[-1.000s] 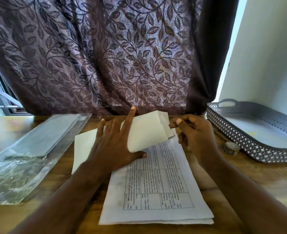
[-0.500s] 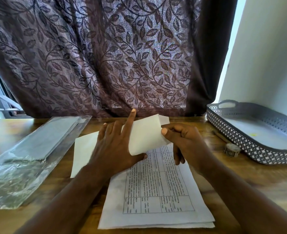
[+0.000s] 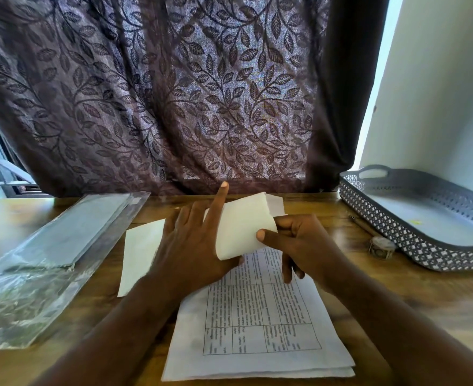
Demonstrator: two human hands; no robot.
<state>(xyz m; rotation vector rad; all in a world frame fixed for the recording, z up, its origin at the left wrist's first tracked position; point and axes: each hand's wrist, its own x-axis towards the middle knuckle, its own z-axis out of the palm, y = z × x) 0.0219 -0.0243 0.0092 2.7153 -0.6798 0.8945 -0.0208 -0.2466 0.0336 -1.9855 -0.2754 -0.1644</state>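
Observation:
A cream envelope (image 3: 143,246) lies on the wooden table, its right part curled up and over. My left hand (image 3: 193,246) lies flat on it with straight fingers, index finger raised. My right hand (image 3: 299,243) pinches the lifted right edge of the envelope between thumb and fingers. Below both hands sits a stack of printed sheets (image 3: 260,324) with a ruled table on top; its far end runs under the curled envelope.
A clear plastic sleeve (image 3: 46,252) with grey paper lies at the left. A grey perforated tray (image 3: 419,218) stands at the right, with a small tape roll (image 3: 380,246) and a thin pen (image 3: 364,225) beside it. A leaf-patterned curtain (image 3: 174,93) hangs behind the table.
My right hand moved left and closed its pinch on the envelope's raised edge, curling it further over. My left hand stayed pressed on the envelope.

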